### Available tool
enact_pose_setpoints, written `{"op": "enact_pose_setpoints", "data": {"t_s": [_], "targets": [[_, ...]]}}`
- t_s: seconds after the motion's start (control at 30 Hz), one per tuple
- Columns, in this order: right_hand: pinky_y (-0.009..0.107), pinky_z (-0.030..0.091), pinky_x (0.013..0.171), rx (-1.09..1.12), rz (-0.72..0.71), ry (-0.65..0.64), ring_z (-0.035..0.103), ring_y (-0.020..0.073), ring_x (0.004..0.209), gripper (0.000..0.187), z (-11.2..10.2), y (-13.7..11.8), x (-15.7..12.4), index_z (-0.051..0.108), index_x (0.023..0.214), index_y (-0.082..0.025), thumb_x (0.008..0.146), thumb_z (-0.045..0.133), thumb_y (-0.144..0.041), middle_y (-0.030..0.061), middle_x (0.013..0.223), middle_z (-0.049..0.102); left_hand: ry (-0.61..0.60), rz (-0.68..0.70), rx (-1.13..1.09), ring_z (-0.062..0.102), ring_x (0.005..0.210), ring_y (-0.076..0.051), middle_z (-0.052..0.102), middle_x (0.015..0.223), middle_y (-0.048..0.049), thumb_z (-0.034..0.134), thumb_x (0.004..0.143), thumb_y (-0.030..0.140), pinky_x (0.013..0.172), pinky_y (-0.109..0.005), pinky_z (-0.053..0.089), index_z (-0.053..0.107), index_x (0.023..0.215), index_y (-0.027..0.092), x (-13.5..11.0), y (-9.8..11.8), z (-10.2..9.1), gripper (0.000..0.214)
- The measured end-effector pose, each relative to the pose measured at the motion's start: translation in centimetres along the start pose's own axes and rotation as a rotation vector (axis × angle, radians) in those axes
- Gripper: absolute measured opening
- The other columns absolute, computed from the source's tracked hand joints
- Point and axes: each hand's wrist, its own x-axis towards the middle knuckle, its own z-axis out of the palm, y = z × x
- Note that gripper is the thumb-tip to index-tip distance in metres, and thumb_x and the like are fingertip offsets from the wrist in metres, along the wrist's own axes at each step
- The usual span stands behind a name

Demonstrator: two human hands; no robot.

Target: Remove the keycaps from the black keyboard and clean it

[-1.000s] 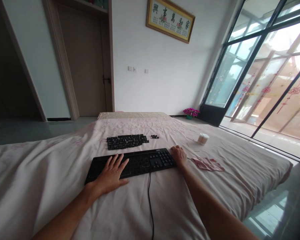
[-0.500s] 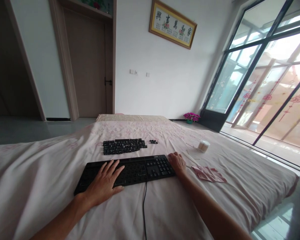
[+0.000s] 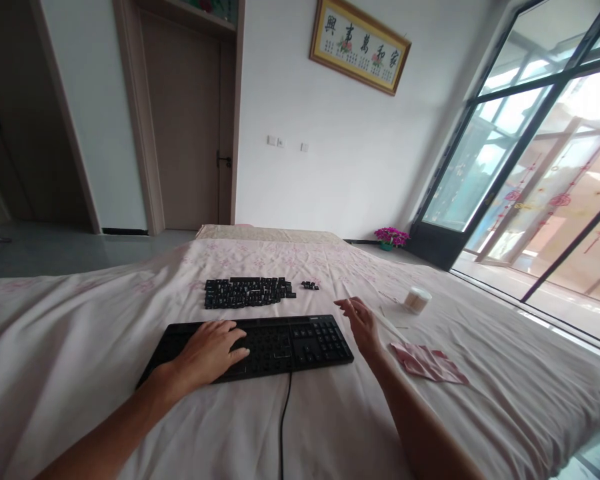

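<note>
A black keyboard [image 3: 280, 343] lies on a bed covered by a pale pink sheet [image 3: 80, 347]. My left hand [image 3: 207, 350] rests palm down on the keyboard's left half, fingers lying flat and slightly curled. My right hand [image 3: 360, 321] hovers just off the keyboard's right end, lifted, with fingers apart and nothing in them. Behind the keyboard lies a block of several loose black keycaps [image 3: 247, 292], with a small separate cluster of keycaps [image 3: 310, 285] to its right. The keyboard's cable [image 3: 281, 420] runs toward me.
A round tub of cotton swabs [image 3: 417, 300] stands to the right, and a crumpled pink cloth [image 3: 427, 362] lies nearer me. Beyond the bed are a closed door [image 3: 185, 120], a framed calligraphy picture [image 3: 359, 45], a flower pot [image 3: 390, 237] and tall glass doors [image 3: 530, 167].
My right hand has lifted off the keyboard's right end and opened its fingers. My left hand has curled a little on the keys. The view shifted slightly.
</note>
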Motion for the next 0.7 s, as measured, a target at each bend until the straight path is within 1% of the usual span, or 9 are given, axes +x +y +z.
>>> {"op": "enact_pose_setpoints", "data": {"t_s": [0.07, 0.1, 0.17, 0.27, 0.3, 0.4, 0.5, 0.6, 0.7], "targets": [[0.023, 0.035, 0.05, 0.269, 0.023, -0.063, 0.046, 0.0119, 0.053, 0.047, 0.6, -1.9, 0.6, 0.068, 0.086, -0.017, 0.091, 0.038, -0.052, 0.0014, 0.064, 0.052, 0.02, 0.002, -0.041, 0.061, 0.099, -0.024, 0.068, 0.101, -0.008, 0.054, 0.083, 0.039, 0.091, -0.036, 0.041, 0.07, 0.097, 0.021, 1.9, 1.0, -0.2, 0.028], [0.022, 0.031, 0.045, 0.396, 0.047, -0.089, 0.041, 0.0104, 0.048, 0.046, 1.2, -2.8, 0.9, 0.068, 0.084, -0.016, 0.09, 0.041, -0.053, -0.0012, 0.057, 0.045, 0.04, 0.031, -0.075, 0.061, 0.098, -0.023, 0.069, 0.1, -0.0068, 0.054, 0.082, 0.034, 0.09, -0.034, 0.042, 0.07, 0.097, 0.022, 2.9, 1.4, -0.1, 0.024], [0.021, 0.023, 0.04, 0.626, 0.092, -0.115, 0.032, 0.008, 0.042, 0.043, 2.9, -4.5, 1.1, 0.066, 0.077, -0.016, 0.087, 0.047, -0.053, -0.0049, 0.05, 0.033, 0.071, 0.054, -0.175, 0.061, 0.1, -0.021, 0.068, 0.103, -0.0046, 0.055, 0.08, 0.026, 0.087, -0.031, 0.044, 0.069, 0.1, 0.023, 5.0, 2.4, 0.4, 0.024], [0.02, 0.017, 0.038, 0.891, 0.138, -0.118, 0.026, 0.0059, 0.04, 0.043, 5.8, -6.3, 0.9, 0.064, 0.067, -0.015, 0.084, 0.053, -0.053, -0.007, 0.048, 0.025, 0.053, 0.066, -0.318, 0.063, 0.092, -0.018, 0.07, 0.096, -0.0023, 0.055, 0.077, 0.018, 0.084, -0.027, 0.045, 0.071, 0.096, 0.023, 7.7, 3.4, 1.9, 0.025], [0.019, 0.016, 0.038, 0.951, 0.149, -0.119, 0.025, 0.0053, 0.039, 0.043, 6.6, -6.6, 0.8, 0.064, 0.064, -0.015, 0.083, 0.055, -0.052, -0.0074, 0.048, 0.024, 0.068, 0.056, -0.352, 0.063, 0.092, -0.018, 0.07, 0.095, -0.0023, 0.054, 0.076, 0.017, 0.084, -0.027, 0.045, 0.071, 0.095, 0.023, 8.3, 3.7, 2.5, 0.026], [0.02, 0.015, 0.038, 1.043, 0.172, -0.126, 0.022, 0.0042, 0.039, 0.042, 8.2, -7.1, 0.2, 0.063, 0.059, -0.014, 0.081, 0.059, -0.05, -0.0079, 0.045, 0.024, 0.11, 0.05, -0.466, 0.062, 0.093, -0.017, 0.07, 0.097, -0.0015, 0.05, 0.077, 0.016, 0.085, -0.027, 0.045, 0.071, 0.096, 0.023, 9.3, 4.2, 4.0, 0.03], [0.02, 0.015, 0.039, 1.054, 0.183, -0.135, 0.022, 0.0039, 0.039, 0.042, 8.7, -7.1, -0.1, 0.062, 0.056, -0.014, 0.08, 0.061, -0.049, -0.0076, 0.043, 0.026, 0.119, 0.067, -0.501, 0.061, 0.09, -0.017, 0.07, 0.095, -0.0004, 0.05, 0.078, 0.017, 0.085, -0.028, 0.045, 0.072, 0.095, 0.025, 9.4, 4.5, 5.0, 0.029], [0.02, 0.015, 0.039, 1.045, 0.198, -0.159, 0.021, 0.0037, 0.038, 0.044, 8.8, -7.1, 0.0, 0.06, 0.054, -0.014, 0.079, 0.062, -0.05, -0.0078, 0.041, 0.025, 0.112, 0.063, -0.485, 0.059, 0.091, -0.018, 0.068, 0.094, 0.0003, 0.052, 0.076, 0.017, 0.086, -0.029, 0.044, 0.072, 0.094, 0.027, 9.2, 4.6, 5.4, 0.029], [0.02, 0.014, 0.039, 1.032, 0.208, -0.229, 0.019, 0.0036, 0.039, 0.047, 9.1, -7.2, 0.1, 0.058, 0.051, -0.014, 0.08, 0.061, -0.05, -0.0084, 0.041, 0.022, 0.119, 0.083, -0.454, 0.057, 0.094, -0.02, 0.066, 0.091, -0.0003, 0.056, 0.075, 0.018, 0.086, -0.031, 0.043, 0.072, 0.093, 0.028, 9.1, 4.7, 5.4, 0.026]]}}
